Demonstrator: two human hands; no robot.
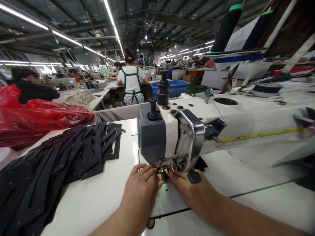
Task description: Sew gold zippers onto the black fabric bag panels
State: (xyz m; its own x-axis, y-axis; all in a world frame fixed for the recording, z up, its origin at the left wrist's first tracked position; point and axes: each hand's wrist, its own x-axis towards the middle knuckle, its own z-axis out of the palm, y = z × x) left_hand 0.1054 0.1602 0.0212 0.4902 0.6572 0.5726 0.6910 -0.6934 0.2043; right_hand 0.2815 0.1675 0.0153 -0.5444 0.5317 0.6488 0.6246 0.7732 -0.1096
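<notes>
My left hand rests on the sewing machine bed just left of the needle area, fingers bent and pressed together. From the other side my right hand reaches in, its fingertips partly covered by the machine head. Both sets of fingertips meet around the presser foot. What they hold there is too small and hidden to make out. A bit of black material shows behind my right hand. A small dark square part hangs over the back of that hand.
Many flat black pieces with slots and small holes lie fanned out on the white tabletop at left. Beyond them is a red plastic bag. Thread cones stand upper right. Ahead are a blue basket and people seated at workstations.
</notes>
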